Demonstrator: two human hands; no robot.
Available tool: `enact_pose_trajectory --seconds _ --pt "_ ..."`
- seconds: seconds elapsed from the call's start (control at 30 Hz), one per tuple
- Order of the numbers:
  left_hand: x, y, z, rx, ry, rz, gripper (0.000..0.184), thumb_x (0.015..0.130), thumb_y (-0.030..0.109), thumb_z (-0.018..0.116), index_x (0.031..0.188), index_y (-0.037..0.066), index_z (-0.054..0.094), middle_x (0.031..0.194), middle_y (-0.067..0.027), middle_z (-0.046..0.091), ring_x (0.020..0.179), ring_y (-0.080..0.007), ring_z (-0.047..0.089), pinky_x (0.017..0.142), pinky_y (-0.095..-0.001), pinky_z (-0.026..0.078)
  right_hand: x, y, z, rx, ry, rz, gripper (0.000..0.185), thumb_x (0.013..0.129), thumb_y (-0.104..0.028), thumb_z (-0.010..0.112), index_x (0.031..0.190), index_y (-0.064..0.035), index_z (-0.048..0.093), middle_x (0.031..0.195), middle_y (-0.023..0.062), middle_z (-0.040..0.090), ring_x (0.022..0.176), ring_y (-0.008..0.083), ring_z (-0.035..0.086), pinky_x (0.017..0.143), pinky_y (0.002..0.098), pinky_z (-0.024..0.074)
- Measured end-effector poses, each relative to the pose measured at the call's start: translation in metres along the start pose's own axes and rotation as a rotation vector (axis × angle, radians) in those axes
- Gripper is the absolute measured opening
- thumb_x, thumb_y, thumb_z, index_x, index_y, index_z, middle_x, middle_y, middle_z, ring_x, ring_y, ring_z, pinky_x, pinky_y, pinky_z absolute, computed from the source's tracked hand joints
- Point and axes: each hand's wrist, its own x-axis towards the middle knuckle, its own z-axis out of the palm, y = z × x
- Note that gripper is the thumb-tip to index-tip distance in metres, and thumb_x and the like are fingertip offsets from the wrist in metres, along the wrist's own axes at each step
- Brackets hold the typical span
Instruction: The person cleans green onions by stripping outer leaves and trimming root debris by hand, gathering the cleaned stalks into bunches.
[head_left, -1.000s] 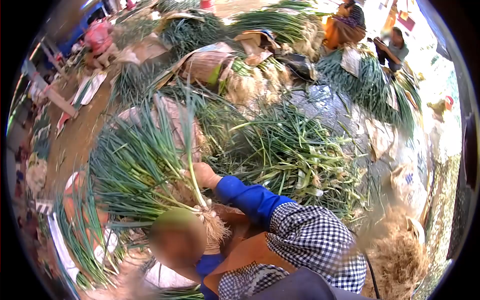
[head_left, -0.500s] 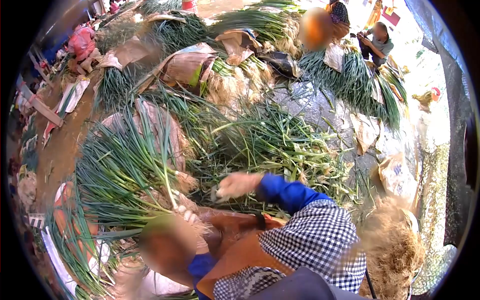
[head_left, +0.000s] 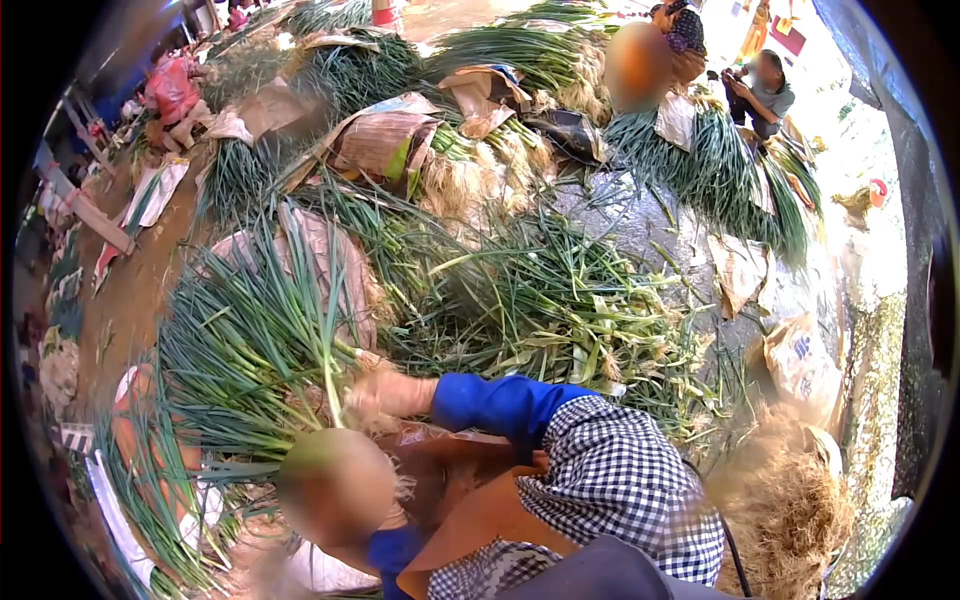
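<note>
My right hand [head_left: 388, 394], in a blue sleeve, is at the pale base of a spring onion [head_left: 331, 385] on the left. Its fingers are curled in and smeared; what they pinch cannot be made out. My left hand [head_left: 397, 516] is mostly behind a blurred round patch, only its wrist edge showing. The same spring onion stem runs down to where that hand was wrapped round it, and still stands upright. Root hairs poke out beside the patch. A thick spread of green spring onions [head_left: 240, 350] lies left of both hands, and my brown apron [head_left: 480, 535] is below them.
Loose leaves and trimmings [head_left: 560, 310] lie in a heap ahead. A pile of brown roots [head_left: 795, 510] is at the lower right. Bundles [head_left: 480, 170] and woven sacks [head_left: 385, 145] stand farther back. Two people are near the top right, one person [head_left: 765, 95] crouching.
My right hand has moved left, from above the trimmings to the base of the upright spring onion. My left hand has gone behind the blurred patch. The upright stem has hardly shifted.
</note>
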Motion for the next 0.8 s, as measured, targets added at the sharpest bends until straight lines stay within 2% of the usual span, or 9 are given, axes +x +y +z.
enact_pose_trajectory --seconds 0.1,0.17,0.33,0.43,0.5,0.57,0.63,0.77,0.8 --pt "-0.004 0.030 0.031 -0.050 -0.294 0.061 0.023 0.093 0.025 0.037 0.097 0.008 0.051 0.071 -0.0038 0.050 0.057 -0.0154 0.047 0.050 -0.0303 0.042 0.022 -0.002 -0.049 -0.044 0.370 0.307 0.044 0.088 -0.042 0.043 0.077 -0.0024 0.059 0.073 0.0167 0.060 0.067 0.0243 0.057 0.066 0.0382 0.0456" --pt "-0.001 0.048 0.047 -0.063 -0.496 0.082 0.025 0.094 0.025 0.035 0.098 0.007 0.052 0.072 -0.0042 0.052 0.058 -0.0157 0.048 0.050 -0.0312 0.043 0.040 0.015 -0.055 -0.529 0.431 0.242 0.051 0.087 -0.052 0.043 0.086 -0.0044 0.061 0.084 0.0149 0.064 0.073 0.0295 0.062 0.068 0.0392 0.0483" --pt "0.018 0.064 0.043 -0.056 -0.717 0.067 0.030 0.095 0.027 0.032 0.099 0.007 0.054 0.075 -0.0051 0.057 0.061 -0.0165 0.052 0.052 -0.0332 0.046 0.068 0.056 -0.022 -0.890 -0.103 0.523 0.056 0.077 -0.057 0.052 0.104 -0.0081 0.062 0.093 0.0151 0.064 0.087 0.0307 0.062 0.074 0.0382 0.0494" --pt "0.022 0.057 -0.004 -0.093 -0.558 -0.003 0.028 0.093 0.022 0.037 0.115 0.007 0.047 0.090 -0.0080 0.057 0.070 -0.0201 0.054 0.056 -0.0342 0.047 0.065 0.057 -0.026 -0.696 -0.003 0.509 0.053 0.077 -0.053 0.054 0.104 -0.0077 0.062 0.092 0.0157 0.064 0.084 0.0282 0.062 0.072 0.0347 0.0491" --pt "0.013 0.032 -0.020 -0.181 -0.339 -0.022 0.029 0.088 0.012 0.047 0.117 0.008 0.046 0.094 -0.0062 0.053 0.068 -0.0183 0.050 0.056 -0.0308 0.043 0.052 0.032 -0.055 -0.038 0.122 0.552 0.051 0.075 -0.048 0.059 0.098 -0.0023 0.062 0.086 0.0169 0.063 0.082 0.0261 0.060 0.072 0.0358 0.0459" --pt "0.004 0.004 -0.022 -0.186 -0.294 -0.007 0.032 0.084 0.005 0.050 0.115 0.009 0.046 0.097 -0.0050 0.049 0.073 -0.0173 0.047 0.059 -0.0299 0.040 0.030 0.067 -0.066 0.158 0.067 0.117 0.047 0.080 -0.045 0.055 0.098 -0.0014 0.062 0.083 0.0159 0.062 0.080 0.0248 0.058 0.074 0.0342 0.0442" --pt "0.006 0.005 -0.054 -0.117 -0.285 -0.026 0.032 0.083 0.004 0.049 0.114 0.010 0.044 0.100 -0.0038 0.046 0.074 -0.0160 0.043 0.061 -0.0283 0.037 0.012 0.019 -0.068 -0.473 -0.093 0.606 0.040 0.084 -0.038 0.052 0.101 -0.0022 0.061 0.086 0.0143 0.062 0.080 0.0234 0.058 0.075 0.0322 0.0453" --pt "-0.005 -0.003 -0.021 -0.043 -0.059 0.058 0.031 0.079 0.007 0.052 0.109 0.010 0.046 0.095 -0.0034 0.045 0.073 -0.0150 0.042 0.061 -0.0281 0.037 -0.001 -0.010 -0.074 0.349 0.234 0.292 0.034 0.085 -0.035 0.056 0.094 -0.0024 0.063 0.074 0.0050 0.060 0.067 0.0128 0.054 0.058 0.0292 0.0451" --pt "-0.005 -0.004 -0.027 -0.085 -0.111 0.045 0.031 0.078 0.007 0.052 0.108 0.010 0.046 0.094 -0.0031 0.045 0.074 -0.0146 0.042 0.062 -0.0276 0.037 0.004 0.016 -0.070 0.497 0.208 0.440 0.031 0.086 -0.033 0.055 0.092 -0.0038 0.062 0.071 0.0040 0.059 0.064 0.0121 0.054 0.055 0.0283 0.0449"
